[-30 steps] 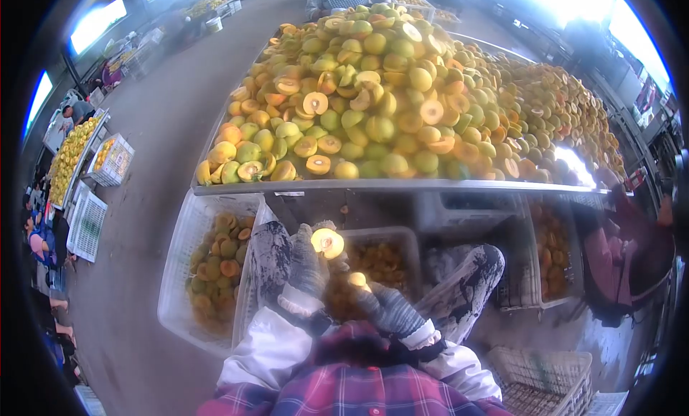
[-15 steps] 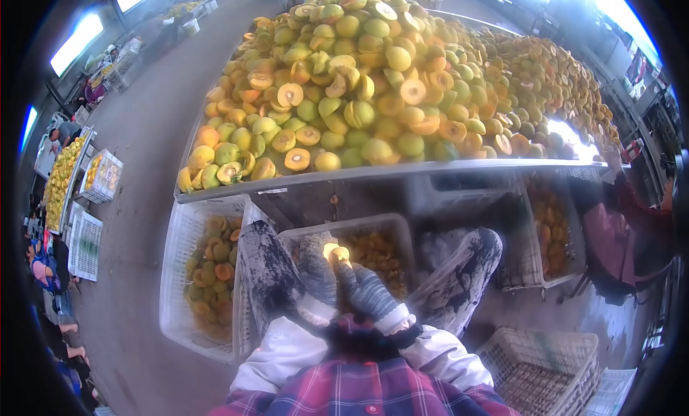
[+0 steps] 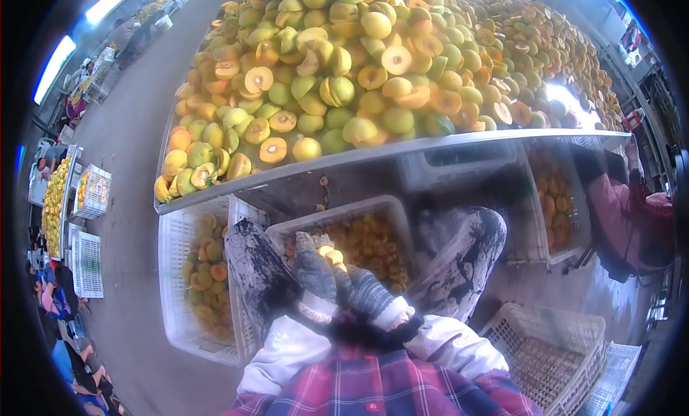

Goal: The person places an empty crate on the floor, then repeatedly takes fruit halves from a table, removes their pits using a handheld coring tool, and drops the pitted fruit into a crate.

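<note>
The pale fruit pieces [image 3: 334, 257] sit where my hands meet, above the crate [image 3: 328, 214]. My left hand [image 3: 314, 271] curls round them; my right hand [image 3: 369, 292] lies against it, grip hidden. I judge this two-handed fruit handling, calling for steady fingers.

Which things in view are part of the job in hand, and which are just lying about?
In the job:
- left hand and right hand, meeting at pale fruit pieces
- fruit heap on the table
- fruit-filled crate between the knees

Lying about, as far as I can judge:
- lower-right crate
- white crate beside it
- far-left crate
</note>
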`<control>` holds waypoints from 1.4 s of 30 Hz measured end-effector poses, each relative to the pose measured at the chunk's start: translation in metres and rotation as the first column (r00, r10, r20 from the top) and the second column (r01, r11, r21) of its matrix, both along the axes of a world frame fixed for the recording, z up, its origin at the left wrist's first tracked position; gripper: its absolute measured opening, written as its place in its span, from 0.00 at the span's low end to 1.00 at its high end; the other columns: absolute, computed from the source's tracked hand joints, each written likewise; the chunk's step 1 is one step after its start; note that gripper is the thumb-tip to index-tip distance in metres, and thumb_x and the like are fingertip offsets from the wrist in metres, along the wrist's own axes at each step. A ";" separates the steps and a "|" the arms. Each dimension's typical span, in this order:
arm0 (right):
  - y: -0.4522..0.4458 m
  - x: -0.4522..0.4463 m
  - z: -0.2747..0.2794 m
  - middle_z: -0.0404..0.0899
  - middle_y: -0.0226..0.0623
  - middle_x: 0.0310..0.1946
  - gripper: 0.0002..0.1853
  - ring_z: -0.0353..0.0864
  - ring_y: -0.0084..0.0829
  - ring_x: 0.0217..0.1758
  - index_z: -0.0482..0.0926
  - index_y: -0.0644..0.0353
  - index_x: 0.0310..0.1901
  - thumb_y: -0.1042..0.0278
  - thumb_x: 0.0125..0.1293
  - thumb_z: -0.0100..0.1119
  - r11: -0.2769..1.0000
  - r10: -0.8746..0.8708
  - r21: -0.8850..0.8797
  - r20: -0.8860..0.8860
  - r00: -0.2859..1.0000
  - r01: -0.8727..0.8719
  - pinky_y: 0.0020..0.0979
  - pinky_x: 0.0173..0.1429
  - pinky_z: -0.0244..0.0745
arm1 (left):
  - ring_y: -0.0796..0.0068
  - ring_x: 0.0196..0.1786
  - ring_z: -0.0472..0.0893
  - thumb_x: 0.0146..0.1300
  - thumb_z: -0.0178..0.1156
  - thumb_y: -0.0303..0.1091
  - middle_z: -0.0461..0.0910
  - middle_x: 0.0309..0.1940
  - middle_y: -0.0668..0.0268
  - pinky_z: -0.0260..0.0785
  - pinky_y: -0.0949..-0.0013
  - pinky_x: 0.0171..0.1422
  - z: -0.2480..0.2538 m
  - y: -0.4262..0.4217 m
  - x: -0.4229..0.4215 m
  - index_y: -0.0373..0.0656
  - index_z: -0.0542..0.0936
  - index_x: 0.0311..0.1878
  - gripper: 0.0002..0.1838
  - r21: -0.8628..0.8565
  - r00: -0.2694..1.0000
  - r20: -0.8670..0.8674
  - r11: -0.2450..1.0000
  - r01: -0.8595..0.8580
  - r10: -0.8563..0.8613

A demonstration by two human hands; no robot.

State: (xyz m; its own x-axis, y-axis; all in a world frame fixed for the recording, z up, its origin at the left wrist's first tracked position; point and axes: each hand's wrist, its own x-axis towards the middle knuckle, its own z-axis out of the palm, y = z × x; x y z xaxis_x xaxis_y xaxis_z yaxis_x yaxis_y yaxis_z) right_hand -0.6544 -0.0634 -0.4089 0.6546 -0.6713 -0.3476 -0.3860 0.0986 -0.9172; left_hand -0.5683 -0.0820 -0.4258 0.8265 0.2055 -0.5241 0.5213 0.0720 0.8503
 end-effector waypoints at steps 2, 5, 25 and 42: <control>-0.001 -0.001 0.005 0.83 0.41 0.38 0.18 0.81 0.36 0.40 0.79 0.67 0.48 0.57 0.74 0.51 0.996 -0.007 0.091 -0.005 1.000 0.007 0.35 0.44 0.74 | 0.78 0.29 0.74 0.64 0.60 0.42 0.79 0.34 0.69 0.66 0.68 0.31 -0.004 0.002 0.001 0.45 0.81 0.43 0.12 -0.026 1.000 0.001 0.999 0.027 -0.027; 0.011 0.001 -0.012 0.83 0.36 0.41 0.20 0.80 0.31 0.41 0.78 0.67 0.50 0.55 0.74 0.52 0.918 -0.189 0.383 0.191 0.963 0.104 0.33 0.45 0.74 | 0.75 0.31 0.76 0.66 0.58 0.41 0.80 0.35 0.67 0.68 0.67 0.35 -0.004 0.007 0.003 0.44 0.81 0.46 0.13 -0.044 0.991 0.069 0.992 0.119 -0.116; -0.010 -0.022 0.095 0.75 0.27 0.23 0.26 0.73 0.18 0.21 0.80 0.54 0.38 0.34 0.67 0.53 0.538 0.024 0.768 0.398 0.917 -0.348 0.18 0.23 0.69 | 0.70 0.25 0.81 0.72 0.46 0.55 0.83 0.23 0.62 0.74 0.69 0.33 0.110 0.053 0.034 0.37 0.82 0.28 0.31 -0.068 0.378 0.297 0.376 0.924 -0.877; 0.014 -0.015 -0.085 0.81 0.49 0.32 0.20 0.80 0.54 0.30 0.71 0.63 0.56 0.65 0.64 0.55 0.899 0.296 0.166 0.452 0.842 -0.405 0.45 0.33 0.75 | 0.53 0.42 0.81 0.57 0.65 0.38 0.82 0.40 0.58 0.74 0.58 0.44 0.115 0.122 0.241 0.41 0.81 0.38 0.11 0.926 0.116 0.281 0.237 -0.292 -0.953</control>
State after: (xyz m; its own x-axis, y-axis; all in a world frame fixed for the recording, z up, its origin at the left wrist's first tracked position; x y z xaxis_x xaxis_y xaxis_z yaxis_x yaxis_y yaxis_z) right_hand -0.6692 -0.0491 -0.4938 0.9470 -0.2977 -0.1203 -0.0370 0.2708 -0.9619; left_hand -0.3269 0.0397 -0.3110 0.5337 -0.6391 0.5538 -0.7675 -0.6410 -0.0001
